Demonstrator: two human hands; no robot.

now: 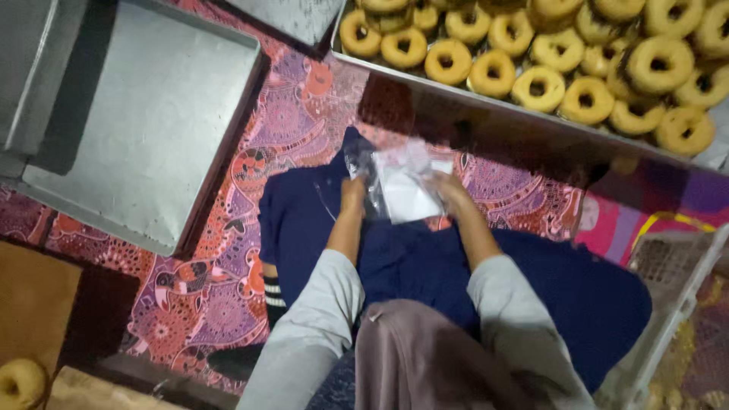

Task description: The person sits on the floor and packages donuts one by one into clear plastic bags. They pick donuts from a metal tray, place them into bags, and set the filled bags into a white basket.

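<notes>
**Operator:** Clear plastic is what I have in both hands. The left hand [353, 193] grasps the left edge of a small transparent bag [401, 182], fingers closed on the film. The right hand [448, 190] grips the bag's right edge the same way.

**Supervisor:** Location of the bag?

**Operator:** It sits between my two hands, above my lap, which is covered in dark blue cloth [425, 266]. The bag lies just in front of the near edge of the doughnut tray. Something flat and white shows through the film; I cannot tell what it is.

**Supervisor:** Surroundings?

**Operator:** Ahead and to my right, a metal tray [486, 106] carries many ring doughnuts [539, 87], packed close and partly stacked. To my left, an empty metal baking tray [152, 129] rests on a pink and purple patterned mat [304, 99]. At the lower left corner, a single doughnut [19, 383] lies well apart from the others. At my right side stands a pale plastic basket [676, 288].
</notes>
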